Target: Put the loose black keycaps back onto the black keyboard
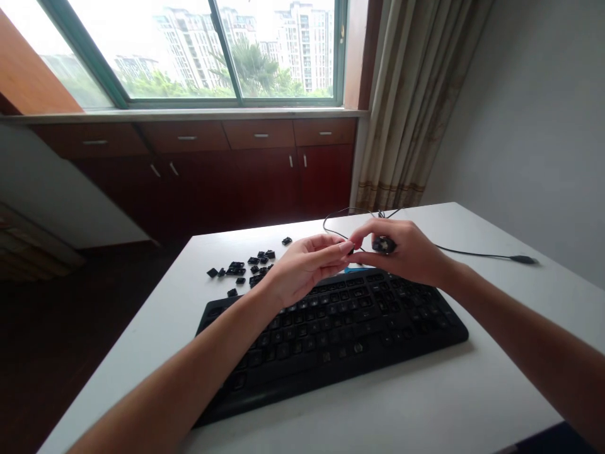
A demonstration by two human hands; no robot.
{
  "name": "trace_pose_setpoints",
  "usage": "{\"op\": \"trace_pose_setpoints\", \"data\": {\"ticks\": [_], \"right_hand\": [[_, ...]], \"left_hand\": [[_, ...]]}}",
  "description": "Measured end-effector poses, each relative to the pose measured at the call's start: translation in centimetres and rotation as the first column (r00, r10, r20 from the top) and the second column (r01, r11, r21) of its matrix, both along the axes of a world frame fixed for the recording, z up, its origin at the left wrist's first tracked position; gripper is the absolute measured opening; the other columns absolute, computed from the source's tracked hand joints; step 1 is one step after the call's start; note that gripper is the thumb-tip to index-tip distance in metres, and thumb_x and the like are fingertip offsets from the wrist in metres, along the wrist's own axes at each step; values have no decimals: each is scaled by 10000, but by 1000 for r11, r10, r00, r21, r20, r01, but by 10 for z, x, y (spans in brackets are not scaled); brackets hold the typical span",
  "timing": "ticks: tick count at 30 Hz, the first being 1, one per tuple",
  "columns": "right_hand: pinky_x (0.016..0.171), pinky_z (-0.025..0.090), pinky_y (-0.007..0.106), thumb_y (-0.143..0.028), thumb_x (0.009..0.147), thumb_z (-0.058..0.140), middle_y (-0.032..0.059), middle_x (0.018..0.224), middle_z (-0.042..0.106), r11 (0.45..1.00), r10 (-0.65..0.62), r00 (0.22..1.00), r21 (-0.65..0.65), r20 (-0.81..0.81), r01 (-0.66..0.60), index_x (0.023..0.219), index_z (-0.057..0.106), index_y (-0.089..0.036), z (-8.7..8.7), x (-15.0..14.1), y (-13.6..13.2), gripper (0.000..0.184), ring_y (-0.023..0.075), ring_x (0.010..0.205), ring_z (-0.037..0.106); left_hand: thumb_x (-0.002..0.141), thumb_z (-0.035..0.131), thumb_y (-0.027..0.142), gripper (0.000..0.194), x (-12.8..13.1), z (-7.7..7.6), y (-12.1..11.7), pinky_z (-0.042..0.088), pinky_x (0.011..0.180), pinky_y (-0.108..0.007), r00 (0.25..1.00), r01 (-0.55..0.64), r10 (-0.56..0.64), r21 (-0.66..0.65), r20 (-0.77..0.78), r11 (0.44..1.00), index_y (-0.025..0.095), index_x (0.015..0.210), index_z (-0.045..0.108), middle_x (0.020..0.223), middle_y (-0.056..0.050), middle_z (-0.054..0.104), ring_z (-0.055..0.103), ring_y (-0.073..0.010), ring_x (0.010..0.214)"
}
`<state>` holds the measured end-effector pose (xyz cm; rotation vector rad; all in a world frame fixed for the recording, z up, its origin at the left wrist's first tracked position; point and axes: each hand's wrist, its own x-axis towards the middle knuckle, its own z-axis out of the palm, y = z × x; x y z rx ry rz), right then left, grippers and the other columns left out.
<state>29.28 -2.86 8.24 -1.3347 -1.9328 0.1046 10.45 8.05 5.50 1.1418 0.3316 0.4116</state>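
Observation:
My right hand (401,251) is shut around a dark rounded object (384,244), probably a small computer mouse, partly hidden by my fingers. My left hand (305,268) pinches a small black piece (350,250) between its fingertips, and I cannot tell exactly what it is. Below both hands lies a black computer keyboard (345,337). Several loose black keycaps (241,270) are scattered on the white table (482,302) to the left of my left hand. A thin black cable (477,253) runs right to a plug, and another loop lies behind my hands.
The white table's left edge drops to a dark floor. A small blue item (357,269) lies behind the keyboard. Beyond the table stand dark red wooden cabinets (212,176), a window (227,53), a beige curtain (406,107) and a grey wall (529,139).

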Motion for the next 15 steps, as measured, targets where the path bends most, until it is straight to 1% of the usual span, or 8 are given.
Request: {"op": "trace_pose_setpoints", "data": {"ticks": [3,5,6,7,9,10,13,15], "right_hand": [[702,486,267,-366,872,740,13,931,714,999,-44,999,-2,-28,44,1012,709,-227,-13,5,-9,199,132,742,617],[642,477,265,-368,865,746,-10,814,681,994,-105,992,-18,-69,104,1043,705,-234,-25,9,-17,226,121,649,583],[603,466,263,-368,864,745,-29,729,646,988,-156,983,-30,-99,154,1062,699,-237,-32,11,-21,241,116,594,555],[590,466,264,-362,868,741,-36,692,624,980,-200,971,-38,-128,197,1065,694,-237,-38,12,-25,238,116,573,542],[592,474,266,-333,878,728,-29,710,635,972,-235,960,-39,-150,232,1056,687,-236,-47,13,-30,207,115,570,543],[605,483,268,-316,880,724,-17,755,657,972,-234,961,-29,-149,232,1047,685,-236,-51,12,-32,189,116,586,555],[660,513,279,-280,880,724,18,911,700,980,-193,972,17,-137,197,1041,677,-238,-54,6,-35,173,130,669,604],[688,527,288,-268,880,723,29,951,697,983,-169,975,41,-143,177,1054,670,-239,-54,1,-35,185,145,721,627]], "left_hand": [[811,814,300,233,0,-2,0,518,879,-261,1000,18,-17,37,-6,999,132,937,713,897,-27,705,672,-111,851],[797,824,316,273,-1,-3,3,517,866,-276,999,13,-9,112,-32,994,142,978,715,925,-46,726,677,-130,865],[786,831,320,301,-2,-3,4,514,858,-280,999,12,-5,158,-47,987,147,1004,717,955,-61,737,680,-144,886],[776,837,323,327,-3,-3,5,512,851,-282,998,15,-3,202,-60,979,150,1029,721,985,-76,744,682,-156,904],[768,839,328,357,-5,-2,8,510,839,-280,997,26,-5,269,-80,963,150,1059,732,1015,-92,750,681,-167,914],[767,837,329,361,-6,-2,9,511,842,-281,996,33,-7,291,-90,956,150,1065,739,1026,-96,752,682,-170,915],[769,830,330,357,-8,-1,12,516,875,-287,992,51,-12,320,-122,946,159,1072,752,1055,-96,757,688,-176,932],[777,824,330,357,-8,-1,13,516,904,-289,990,71,-27,323,-140,944,165,1085,752,1072,-95,758,691,-182,961]]}}
